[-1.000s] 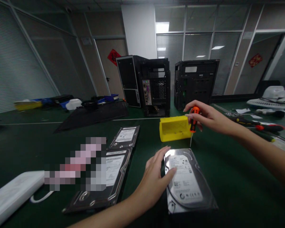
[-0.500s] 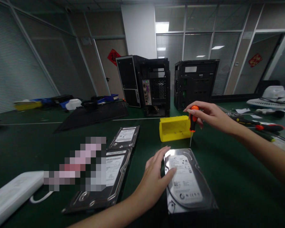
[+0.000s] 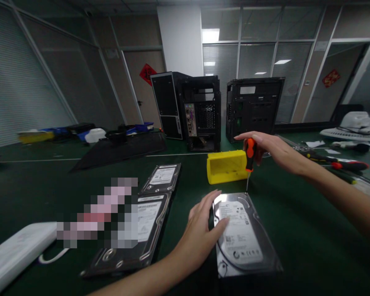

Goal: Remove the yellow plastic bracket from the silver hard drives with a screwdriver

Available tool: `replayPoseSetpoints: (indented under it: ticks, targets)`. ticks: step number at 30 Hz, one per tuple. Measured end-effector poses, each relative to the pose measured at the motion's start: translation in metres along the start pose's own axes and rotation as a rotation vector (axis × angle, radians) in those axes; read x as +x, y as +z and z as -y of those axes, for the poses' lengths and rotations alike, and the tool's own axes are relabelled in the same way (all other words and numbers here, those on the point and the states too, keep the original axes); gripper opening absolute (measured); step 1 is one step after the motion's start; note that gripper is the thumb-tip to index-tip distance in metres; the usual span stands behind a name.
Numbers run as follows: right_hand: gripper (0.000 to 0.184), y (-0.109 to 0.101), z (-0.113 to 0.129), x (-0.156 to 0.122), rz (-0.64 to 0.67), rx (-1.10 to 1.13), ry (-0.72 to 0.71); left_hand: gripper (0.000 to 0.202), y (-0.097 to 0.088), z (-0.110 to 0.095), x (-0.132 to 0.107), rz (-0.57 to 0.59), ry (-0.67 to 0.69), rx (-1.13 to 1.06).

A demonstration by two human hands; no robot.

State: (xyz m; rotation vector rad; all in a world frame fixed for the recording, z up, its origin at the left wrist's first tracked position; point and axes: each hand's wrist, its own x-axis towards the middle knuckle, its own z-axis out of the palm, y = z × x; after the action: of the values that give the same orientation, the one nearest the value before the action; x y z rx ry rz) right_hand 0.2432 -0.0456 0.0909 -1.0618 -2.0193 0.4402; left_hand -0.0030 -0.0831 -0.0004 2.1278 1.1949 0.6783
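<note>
A silver hard drive [image 3: 243, 234] with a white label lies face up on the green tabletop in front of me. My left hand [image 3: 202, 228] grips its left edge, the thumb on top and the fingers along the side. In my right hand [image 3: 265, 148] is an orange and black screwdriver [image 3: 250, 154], held upright. Its tip meets the drive's far right corner; the screw there is too small to make out. Just behind the drive, a yellow bin [image 3: 228, 167] lies with its opening towards me.
Two more hard drives, one far [image 3: 163, 177] and one near [image 3: 142, 246], lie at left beside a pixelated patch and a white device [image 3: 21, 250]. Two computer cases [image 3: 185, 107] stand behind. Pliers-like tools [image 3: 348, 165] lie at right.
The fingers of my right hand have shifted on the screwdriver handle and stretched out more. The screwdriver tip stays on the corner. My left hand and the drive have not moved.
</note>
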Motion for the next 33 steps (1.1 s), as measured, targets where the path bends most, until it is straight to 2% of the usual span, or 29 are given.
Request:
replayPoseSetpoints:
  ticks: [6, 14, 19, 25, 33]
  targets:
    - [0.036, -0.0019, -0.0004, 0.0015, -0.046, -0.014, -0.049, 0.054, -0.0014, -0.0011, 0.0008, 0.022, -0.020, 0.006]
    - [0.032, -0.0005, -0.0023, 0.0032, -0.014, 0.087, -0.034, 0.052, -0.0014, -0.0001, -0.0005, 0.007, 0.006, -0.014]
    - [0.036, -0.0002, -0.0027, 0.0027, -0.034, 0.047, 0.004, 0.052, -0.0004, -0.0004, -0.0004, -0.003, 0.003, -0.010]
    - [0.030, 0.0012, -0.0029, 0.0032, -0.059, 0.014, 0.001, 0.051, -0.0001, -0.0006, -0.0001, -0.002, 0.009, -0.001]
    - [0.036, -0.0036, -0.0005, 0.0015, -0.033, 0.061, 0.011, 0.052, -0.0017, -0.0019, 0.0000, 0.006, -0.001, -0.010]
